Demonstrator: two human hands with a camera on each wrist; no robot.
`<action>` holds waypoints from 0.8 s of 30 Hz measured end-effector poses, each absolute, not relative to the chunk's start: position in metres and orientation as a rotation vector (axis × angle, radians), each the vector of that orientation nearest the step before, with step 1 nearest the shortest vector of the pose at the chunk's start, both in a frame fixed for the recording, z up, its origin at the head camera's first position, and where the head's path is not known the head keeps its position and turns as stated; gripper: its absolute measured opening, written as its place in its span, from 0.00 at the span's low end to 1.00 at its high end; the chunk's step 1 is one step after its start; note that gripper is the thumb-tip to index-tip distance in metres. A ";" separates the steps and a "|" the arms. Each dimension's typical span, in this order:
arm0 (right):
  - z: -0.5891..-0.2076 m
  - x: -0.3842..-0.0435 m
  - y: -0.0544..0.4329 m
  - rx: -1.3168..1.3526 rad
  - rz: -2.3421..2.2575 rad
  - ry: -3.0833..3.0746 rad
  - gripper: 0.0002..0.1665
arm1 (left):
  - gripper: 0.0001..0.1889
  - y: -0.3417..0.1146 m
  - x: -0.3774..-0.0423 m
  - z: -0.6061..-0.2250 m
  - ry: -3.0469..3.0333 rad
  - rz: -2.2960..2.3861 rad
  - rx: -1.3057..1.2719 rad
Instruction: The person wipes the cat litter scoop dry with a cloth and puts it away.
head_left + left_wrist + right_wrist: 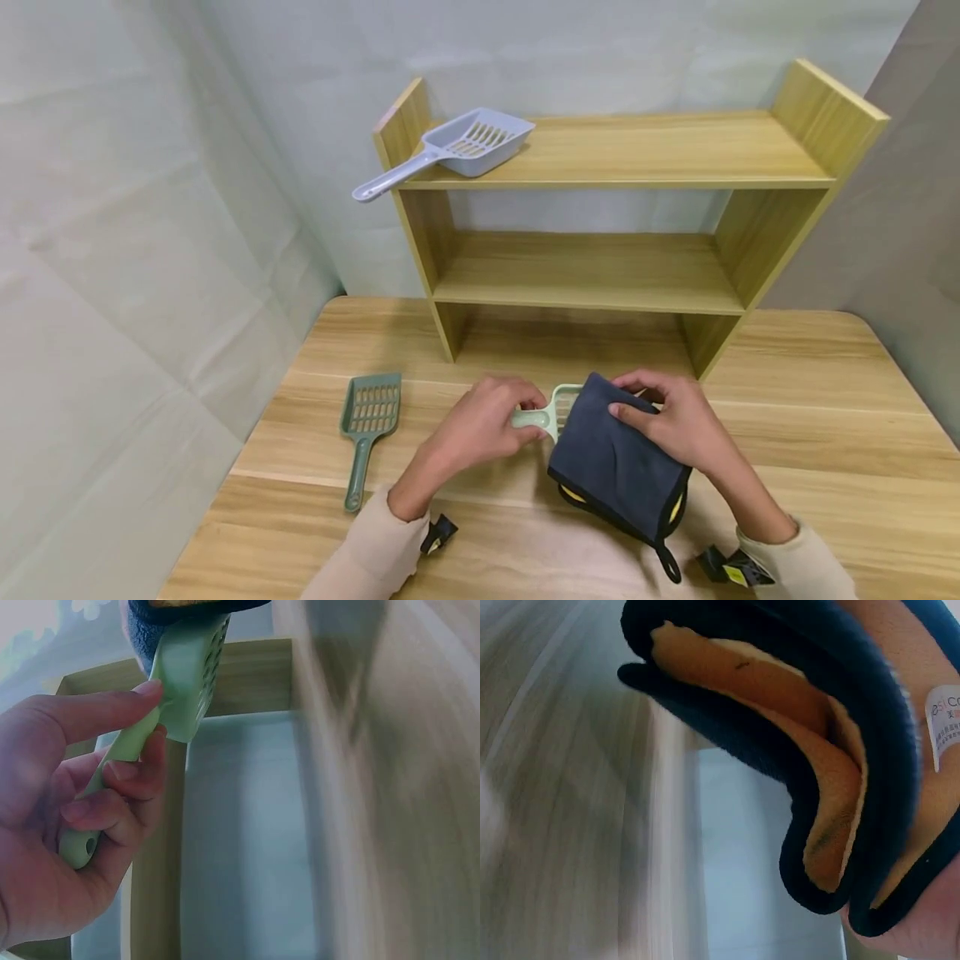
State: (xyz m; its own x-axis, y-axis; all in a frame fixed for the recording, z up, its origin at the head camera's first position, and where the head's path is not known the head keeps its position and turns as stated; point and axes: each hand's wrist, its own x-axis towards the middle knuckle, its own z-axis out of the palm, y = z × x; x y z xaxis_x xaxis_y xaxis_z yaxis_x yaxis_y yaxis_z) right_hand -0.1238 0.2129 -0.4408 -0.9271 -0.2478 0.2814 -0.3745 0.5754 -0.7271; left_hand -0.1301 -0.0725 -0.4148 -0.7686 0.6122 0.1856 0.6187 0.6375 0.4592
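My left hand (487, 419) grips the handle of a light green litter scoop (562, 404), its fingers curled round it in the left wrist view. A folded cloth (618, 458), dark blue with a yellow-orange inner side and black edging, covers much of the scoop's slotted head. My right hand (678, 421) holds this cloth at its upper right, thumb on top. Seen from the right wrist, the cloth (832, 780) hangs in folds and a white label shows on it. Both the scoop and the cloth are held above the table.
A dark green litter scoop (371, 417) lies on the wooden table (285, 517) to the left. Behind stands a wooden shelf unit (585, 296). On its top board rests a lavender litter scoop (480, 146), the handle sticking out past the left front edge.
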 end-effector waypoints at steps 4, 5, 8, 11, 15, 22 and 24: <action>-0.443 -0.124 0.208 0.521 1.211 -2.667 0.13 | 0.13 -0.069 -0.128 -0.419 -2.873 -0.802 -1.035; -0.443 -0.124 0.206 0.515 1.195 -2.674 0.14 | 0.14 -0.068 -0.128 -0.420 -2.879 -0.796 -1.033; -0.443 -0.123 0.202 0.514 1.161 -2.688 0.13 | 0.14 -0.066 -0.127 -0.422 -2.888 -0.799 -1.027; -0.443 -0.121 0.197 0.527 1.137 -2.693 0.13 | 0.14 -0.065 -0.128 -0.426 -2.880 -0.798 -1.034; -0.444 -0.120 0.194 0.534 1.103 -2.691 0.14 | 0.14 -0.065 -0.128 -0.429 -2.857 -0.791 -1.047; -0.443 -0.118 0.194 0.553 1.067 -2.691 0.14 | 0.14 -0.066 -0.128 -0.431 -2.822 -0.825 -1.070; -0.442 -0.118 0.195 0.560 1.059 -2.692 0.14 | 0.14 -0.068 -0.128 -0.432 -2.825 -0.849 -1.064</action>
